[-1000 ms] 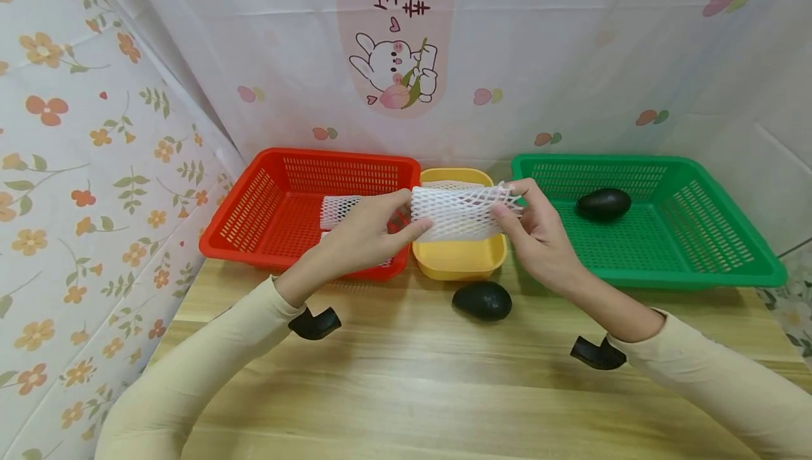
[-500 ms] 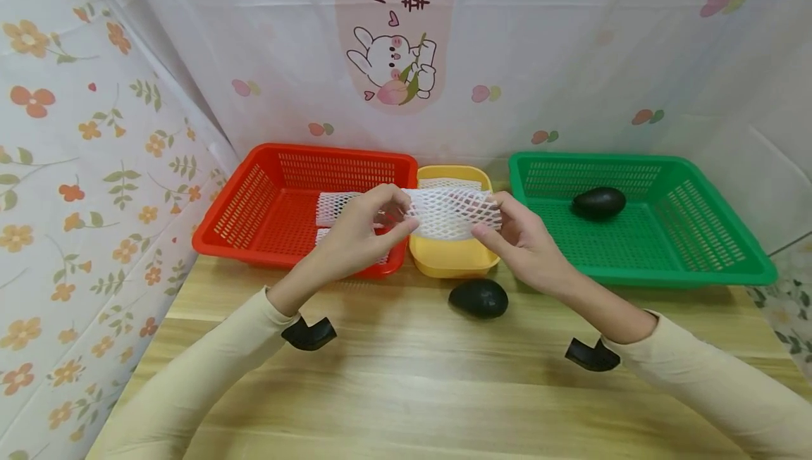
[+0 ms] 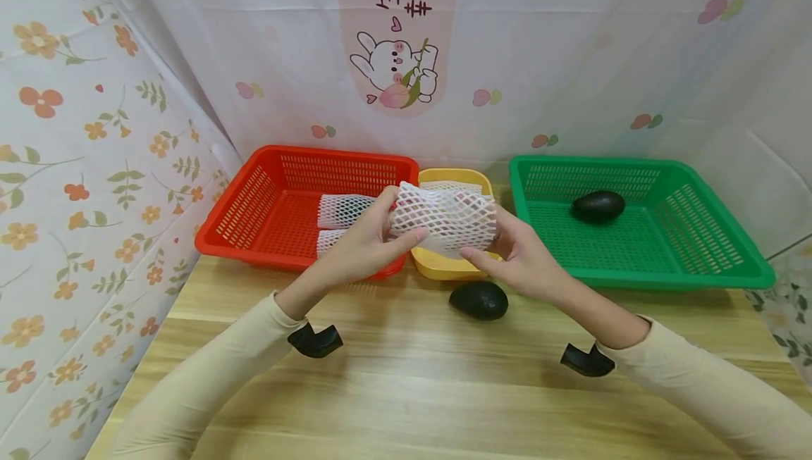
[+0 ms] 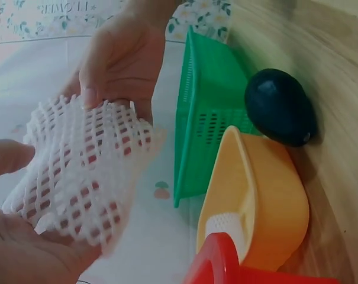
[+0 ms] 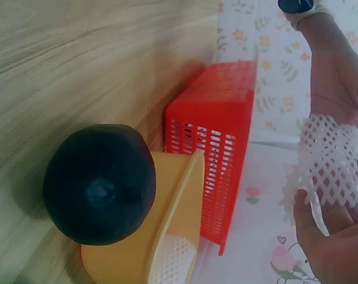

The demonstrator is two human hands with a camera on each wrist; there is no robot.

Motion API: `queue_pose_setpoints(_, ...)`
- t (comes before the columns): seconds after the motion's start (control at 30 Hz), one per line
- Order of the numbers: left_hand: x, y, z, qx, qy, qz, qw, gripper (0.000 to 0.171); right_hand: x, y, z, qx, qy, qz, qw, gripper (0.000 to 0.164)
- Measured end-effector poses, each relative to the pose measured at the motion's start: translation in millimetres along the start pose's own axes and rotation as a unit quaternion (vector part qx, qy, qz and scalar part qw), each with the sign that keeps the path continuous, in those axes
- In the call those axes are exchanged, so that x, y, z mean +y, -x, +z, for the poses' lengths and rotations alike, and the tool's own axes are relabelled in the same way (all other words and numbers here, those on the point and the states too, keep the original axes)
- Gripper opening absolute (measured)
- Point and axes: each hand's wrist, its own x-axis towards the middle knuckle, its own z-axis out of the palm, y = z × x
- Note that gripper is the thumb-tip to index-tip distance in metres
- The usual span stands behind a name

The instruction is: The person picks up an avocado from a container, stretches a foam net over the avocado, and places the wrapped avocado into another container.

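Both hands hold a white foam fruit net point(image 3: 444, 220) above the yellow basket point(image 3: 438, 269). My left hand point(image 3: 361, 249) pinches its left end, with the thumb on the near outer face. At the opposite end my right hand point(image 3: 526, 256) pinches it the same way; its other fingers are partly hidden behind or inside the mesh. The net point(image 4: 78, 171) looks spread wide in the left wrist view, with fingers showing through the holes. A dark avocado point(image 3: 478, 301) lies on the table below the hands, just in front of the yellow basket.
A red basket point(image 3: 254, 257) at left contains white foam nets point(image 3: 345, 210). Another net point(image 3: 452, 186) lies in the yellow basket. The green basket point(image 3: 634, 256) at right holds one avocado point(image 3: 598, 206). A patterned cloth point(image 3: 285, 58) hangs behind them.
The net has spread from a flatter shape to a wider, rounder one. My right hand has moved left, closer to my left hand. The avocados and baskets stay in place.
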Motion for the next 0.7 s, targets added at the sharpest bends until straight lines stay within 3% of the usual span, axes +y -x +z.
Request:
queue_pose_setpoints(0.1, -1.3, -1.6, 1.5, 0.002, -0.016, 0.002, 0.9999, 0.054, 0.1, 2.1, 0.7, -0.027, -0.009, 0.015, 0.999, 0.067)
queue_pose_setpoints(0.2, -2.3, -2.2, 2.2, -0.018, -0.026, 0.005, 0.9995, 0.070, 0.7, 3.4, 0.5, -0.057, -0.020, 0.029, 0.998, 0.072)
queue_pose_setpoints(0.4, -3.7, 0.6, 2.3, -0.031, -0.083, -0.002, 0.9961, 0.095, 1.9, 5.4, -1.6, -0.089, -0.065, 0.043, 0.993, 0.082)
queue_pose_setpoints(0.57, -7.3, -2.0, 4.8, -0.014, -0.074, 0.017, 0.9970, 0.076, 3.1, 5.0, -1.1, -0.077, -0.035, 0.031, 0.996, 0.078)
queue_pose_setpoints(0.7, -9.3, -1.6, 4.0, 0.025, -0.043, 0.004, 0.9988, 0.046, 5.6, 5.5, -2.4, -0.025, -0.005, 0.016, 1.000, 0.056)
